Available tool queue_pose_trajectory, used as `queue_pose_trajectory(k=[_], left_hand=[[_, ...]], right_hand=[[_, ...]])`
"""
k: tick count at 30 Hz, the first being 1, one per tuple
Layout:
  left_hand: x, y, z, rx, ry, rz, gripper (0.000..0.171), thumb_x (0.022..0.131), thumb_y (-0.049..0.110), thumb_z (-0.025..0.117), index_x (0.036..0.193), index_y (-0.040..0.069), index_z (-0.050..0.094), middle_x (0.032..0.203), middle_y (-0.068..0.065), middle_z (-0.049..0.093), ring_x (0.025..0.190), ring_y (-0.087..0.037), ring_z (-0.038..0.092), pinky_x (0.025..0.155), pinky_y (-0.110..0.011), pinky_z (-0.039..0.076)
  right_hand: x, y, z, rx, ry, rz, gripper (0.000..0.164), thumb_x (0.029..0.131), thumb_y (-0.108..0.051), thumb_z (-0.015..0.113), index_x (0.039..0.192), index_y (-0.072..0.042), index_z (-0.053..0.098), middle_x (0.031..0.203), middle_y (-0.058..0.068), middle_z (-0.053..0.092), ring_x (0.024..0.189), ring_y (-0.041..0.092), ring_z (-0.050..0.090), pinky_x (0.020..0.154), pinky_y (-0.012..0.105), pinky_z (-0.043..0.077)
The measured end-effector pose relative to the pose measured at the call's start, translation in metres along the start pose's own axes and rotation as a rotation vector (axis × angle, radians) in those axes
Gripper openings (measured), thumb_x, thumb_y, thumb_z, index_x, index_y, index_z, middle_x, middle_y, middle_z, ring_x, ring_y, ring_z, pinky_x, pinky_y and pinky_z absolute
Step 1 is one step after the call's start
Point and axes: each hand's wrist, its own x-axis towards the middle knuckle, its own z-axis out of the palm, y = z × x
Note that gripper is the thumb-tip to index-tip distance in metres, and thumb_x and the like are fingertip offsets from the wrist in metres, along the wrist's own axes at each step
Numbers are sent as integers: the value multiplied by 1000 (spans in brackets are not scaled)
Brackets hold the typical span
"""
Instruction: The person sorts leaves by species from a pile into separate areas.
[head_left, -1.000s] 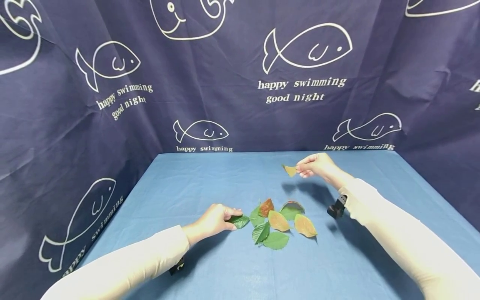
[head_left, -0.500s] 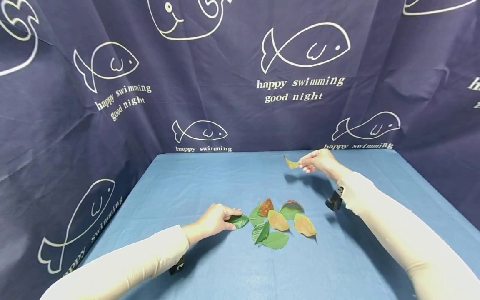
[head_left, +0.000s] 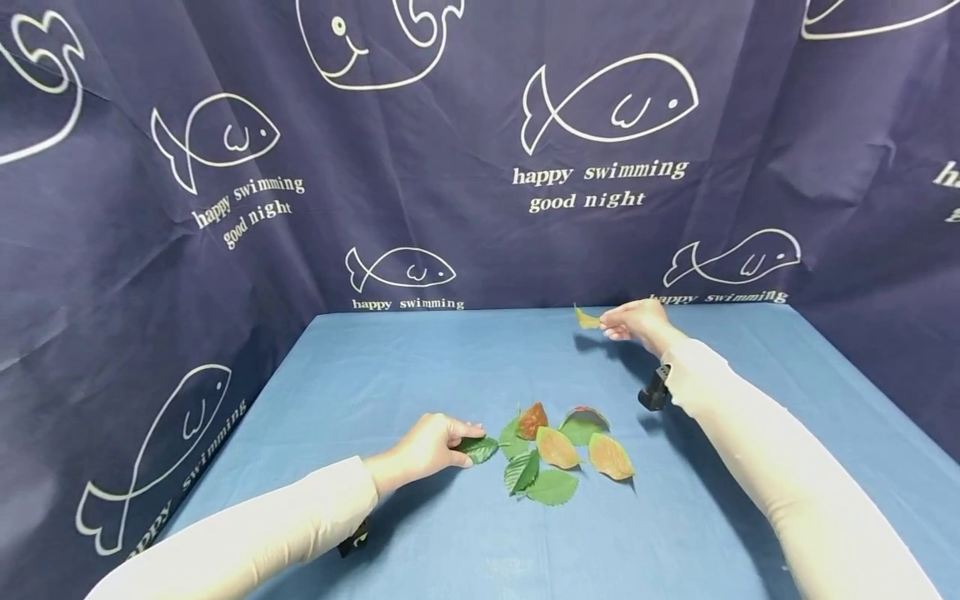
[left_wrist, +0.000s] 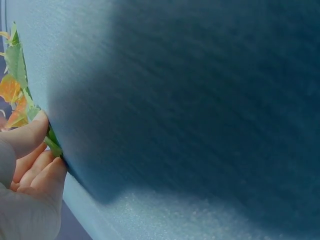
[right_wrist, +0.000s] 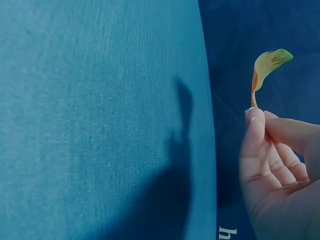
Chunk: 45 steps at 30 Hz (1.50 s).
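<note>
My left hand (head_left: 426, 450) pinches a dark green leaf (head_left: 480, 449) low at the table, left of the leaf group; in the left wrist view part of that leaf (left_wrist: 53, 146) shows between thumb and fingers. Above the far part of the table my right hand (head_left: 637, 322) holds a curled yellowish leaf (head_left: 588, 319) by its end. The right wrist view shows this leaf (right_wrist: 269, 67) twisted, green with a brown-orange edge, pinched between thumb and fingertips. Between the hands lie an orange-brown leaf (head_left: 532, 421), two orange-green leaves (head_left: 557, 447) and several green leaves (head_left: 552, 487).
A blue cloth covers the table (head_left: 420, 367). Dark blue curtains (head_left: 480, 167) with white fish drawings hang behind and to the left. A small black device (head_left: 655, 389) sits at the right wrist.
My right hand has moved a little farther back with its leaf, which has turned more edge-on. The left hand and the leaves on the table stay in place.
</note>
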Motion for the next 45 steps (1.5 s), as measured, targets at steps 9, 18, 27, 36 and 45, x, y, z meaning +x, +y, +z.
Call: queue_pose_trajectory(k=[9, 18, 27, 36, 45], left_hand=[[-1, -5, 5, -11, -4, -10, 48, 75, 7, 81, 122, 10, 69, 128, -7, 64, 110, -31, 65, 76, -26, 47], [0, -5, 4, 20, -8, -1, 47, 76, 8, 81, 121, 11, 70, 127, -6, 65, 125, -27, 56, 92, -37, 54], [2, -5, 5, 45, -2, 20, 47, 76, 8, 81, 122, 11, 70, 127, -6, 65, 124, -26, 58, 95, -38, 53], [0, -6, 5, -9, -19, -8, 47, 78, 8, 79, 124, 11, 68, 130, -7, 63, 127, -27, 55, 94, -38, 53], [1, -6, 3, 15, -17, 11, 46, 78, 8, 79, 123, 10, 69, 129, -7, 63, 126, -28, 55, 95, -39, 53]], right_hand=[[8, 4, 7, -13, 35, -24, 38, 89, 6, 60, 121, 25, 52, 67, 5, 71, 59, 11, 69, 71, 32, 61], [26, 13, 12, 35, 111, 19, 36, 87, 8, 61, 121, 20, 55, 64, 2, 70, 56, 9, 68, 67, 27, 60], [44, 20, 23, 3, 160, 65, 35, 87, 6, 64, 119, 18, 59, 65, 5, 71, 57, 10, 68, 67, 28, 60], [54, 21, 29, -63, 138, 83, 31, 87, 6, 63, 116, 16, 61, 60, 0, 68, 58, 11, 68, 69, 29, 60], [60, 20, 30, -76, 141, 95, 35, 87, 6, 64, 119, 17, 59, 64, 3, 70, 58, 12, 69, 66, 28, 60]])
